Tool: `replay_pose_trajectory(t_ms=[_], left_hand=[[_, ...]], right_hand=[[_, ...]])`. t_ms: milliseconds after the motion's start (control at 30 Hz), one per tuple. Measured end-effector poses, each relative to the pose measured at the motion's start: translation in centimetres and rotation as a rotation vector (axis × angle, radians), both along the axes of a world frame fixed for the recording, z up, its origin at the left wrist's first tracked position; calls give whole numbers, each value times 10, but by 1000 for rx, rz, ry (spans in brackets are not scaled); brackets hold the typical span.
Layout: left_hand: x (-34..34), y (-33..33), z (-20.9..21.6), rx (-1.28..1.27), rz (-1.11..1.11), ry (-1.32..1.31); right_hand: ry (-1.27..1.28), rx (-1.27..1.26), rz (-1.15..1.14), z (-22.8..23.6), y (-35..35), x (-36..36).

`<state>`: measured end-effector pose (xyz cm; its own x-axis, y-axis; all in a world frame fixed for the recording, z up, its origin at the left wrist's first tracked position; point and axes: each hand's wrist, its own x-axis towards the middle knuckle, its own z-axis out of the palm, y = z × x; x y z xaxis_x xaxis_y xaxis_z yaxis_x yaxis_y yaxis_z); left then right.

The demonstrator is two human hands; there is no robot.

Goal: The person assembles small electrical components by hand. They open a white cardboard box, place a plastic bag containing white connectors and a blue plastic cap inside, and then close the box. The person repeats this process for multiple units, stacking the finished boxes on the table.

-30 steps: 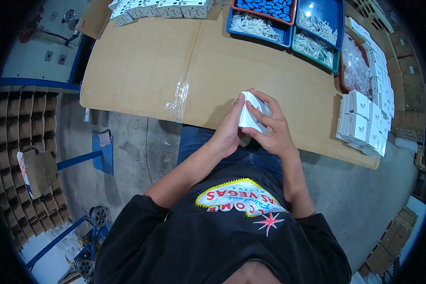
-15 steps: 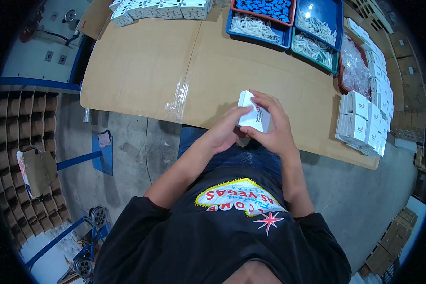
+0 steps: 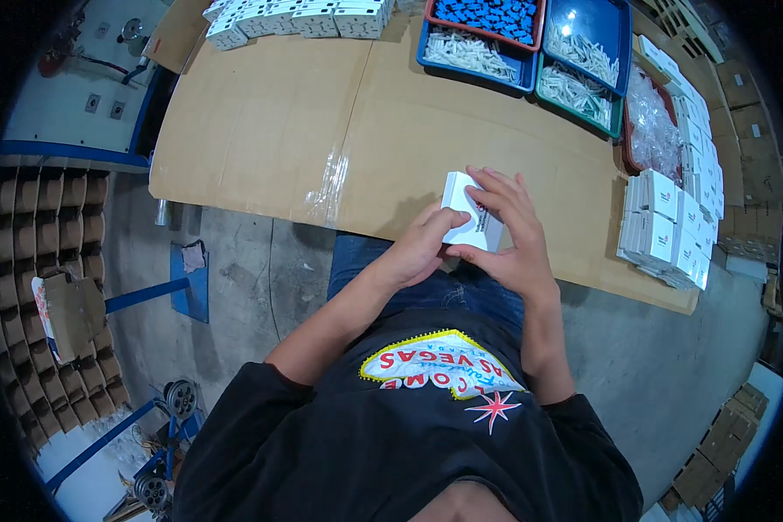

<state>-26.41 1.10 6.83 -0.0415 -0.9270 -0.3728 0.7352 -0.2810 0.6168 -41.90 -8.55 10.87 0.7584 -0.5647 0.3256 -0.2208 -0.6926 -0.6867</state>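
Note:
Both my hands hold a small white carton [image 3: 471,228] above the near edge of the cardboard-covered table [image 3: 261,139]. My left hand [image 3: 420,250] grips its left side, with the thumb pressed on the printed face. My right hand [image 3: 518,235] wraps the other side, fingers over the upper end and thumb along the lower edge. The carton tilts slightly, and its underside is hidden. Any opening at its lower end cannot be made out.
Stacked white cartons [image 3: 661,230] line the table's right edge beside a red tray of clear plastic bags [image 3: 651,122]. Trays of white parts [image 3: 465,54] and blue pieces [image 3: 487,16] stand at the back. White blocks [image 3: 296,17] sit in rows at the far left.
My left thumb has moved down onto the carton's face. The carton and both hands have shifted slightly to the right, and the right fingers have lifted a little.

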Motion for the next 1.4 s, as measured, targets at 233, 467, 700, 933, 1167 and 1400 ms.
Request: replay_pose_trajectory(t_ms=[233,467,700,933,1167,1400], left_hand=[[4,-6,4,-222,-10,-367],[10,5,16,-309,-128,-469],[14,5,13,-321,-185,-523],[17,5,17,-371,-155,-510],[23,-1,13,-469,-145,-555],[17,-1,4,-223,-119,-305]], right_hand=[[-409,482,-221,-10,0,-3],[-215,393,-106,7,-6,-19],[-199,407,-114,6,-5,-26],[-191,354,-132,-2,-4,-26],[-194,359,-137,-1,-2,-23],[-254,548,-217,-7,0,-19]])
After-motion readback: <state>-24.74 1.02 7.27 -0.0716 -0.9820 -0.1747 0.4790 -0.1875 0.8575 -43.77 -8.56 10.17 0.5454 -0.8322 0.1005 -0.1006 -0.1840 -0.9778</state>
